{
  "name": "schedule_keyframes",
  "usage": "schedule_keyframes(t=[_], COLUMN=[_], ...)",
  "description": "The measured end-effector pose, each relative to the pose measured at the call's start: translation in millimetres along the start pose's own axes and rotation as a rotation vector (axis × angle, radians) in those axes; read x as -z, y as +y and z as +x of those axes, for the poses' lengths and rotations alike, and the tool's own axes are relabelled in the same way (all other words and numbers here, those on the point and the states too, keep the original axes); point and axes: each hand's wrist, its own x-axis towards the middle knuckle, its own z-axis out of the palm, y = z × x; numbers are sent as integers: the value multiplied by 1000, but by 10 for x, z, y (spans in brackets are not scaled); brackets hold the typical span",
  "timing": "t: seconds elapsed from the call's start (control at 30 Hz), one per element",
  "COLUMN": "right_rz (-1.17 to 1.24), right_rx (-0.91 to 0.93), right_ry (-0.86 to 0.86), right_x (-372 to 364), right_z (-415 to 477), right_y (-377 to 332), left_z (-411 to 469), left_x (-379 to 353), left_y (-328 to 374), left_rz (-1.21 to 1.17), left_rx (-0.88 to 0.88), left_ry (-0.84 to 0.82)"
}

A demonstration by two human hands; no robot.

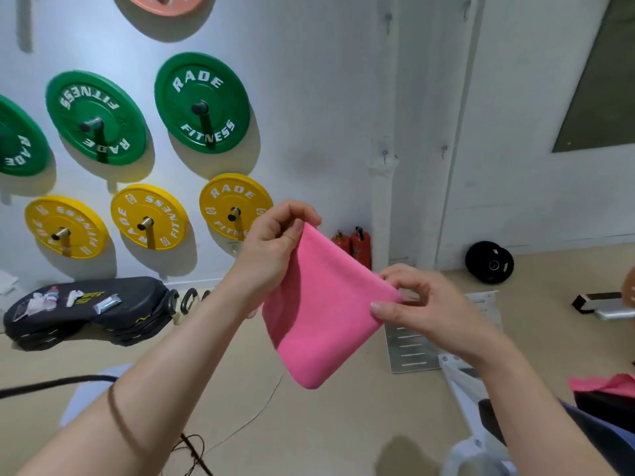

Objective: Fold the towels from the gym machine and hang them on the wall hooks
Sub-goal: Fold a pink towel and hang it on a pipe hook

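Note:
A folded pink towel (pixel 319 304) hangs in the air in front of me, roughly square, with its fold at the bottom. My left hand (pixel 275 242) pinches its upper left corner. My right hand (pixel 422 304) pinches its right corner. Small wall hooks (pixel 385 154) (pixel 444 149) are fixed on the white wall ahead, with two more hooks (pixel 388 18) higher up. Another pink towel (pixel 601 384) lies at the right edge on the gym machine (pixel 481 407), whose white frame shows at the lower right.
Green weight plates (pixel 202 103) and yellow weight plates (pixel 149 216) hang on pegs on the left wall. Black mats (pixel 89 307) with small items lie below them. Two red fire extinguishers (pixel 354 245) stand in the corner. A black plate (pixel 489 262) leans on the wall.

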Motion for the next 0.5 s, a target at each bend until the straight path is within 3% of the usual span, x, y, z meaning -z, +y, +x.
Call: schedule_keyframes(t=[0.13,0.27,0.37,0.43,0.5], right_rz=[183,326,307,265,235], right_rx=[17,-55,-136,-178,-209], right_ry=[120,52,5,10,-5], right_x=[86,308,703,1019,1290], right_z=[562,1261,1863,2287,2644], right_y=[174,433,691,827,898], left_z=[335,759,1281,1716,2124], left_x=[-138,-293,-474,-669,-889], left_y=[-568,-1189,-1450,-1425,-1336], left_rz=[98,279,424,314,141], left_rx=[125,244,203,127,84], left_ry=[94,27,-36,-48,-164])
